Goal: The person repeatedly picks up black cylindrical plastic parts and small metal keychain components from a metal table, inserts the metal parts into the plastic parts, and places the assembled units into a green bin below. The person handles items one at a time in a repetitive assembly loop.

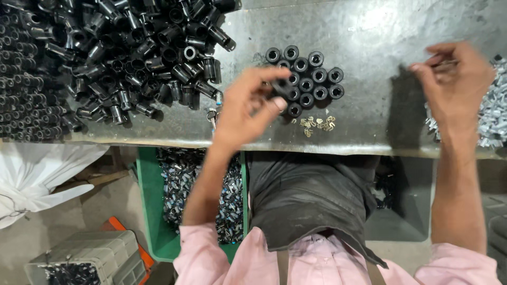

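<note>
From the head camera, looking straight down, the left hand hangs just above the near edge of the grey metal bench, its thumb and fingers curled around a black plastic sleeve that it holds at the left rim of a cluster of upright black sleeves. The held sleeve seems tilted, its long axis leaning toward the cluster, though the fingers hide much of it. The cluster stands open ends up, packed touching one another, just right of this hand and well left of the other, so the left hand is clearly nearer. The right hand is raised near the right edge, fingers pinched together on something thin and pale that is too blurred to name, beside a heap of small silver metal parts. A few tiny brass clips lie near the front edge below the cluster. A loose pile of black sleeves fills the far left corner. Below the bench sits a green bin of dark parts.
</note>
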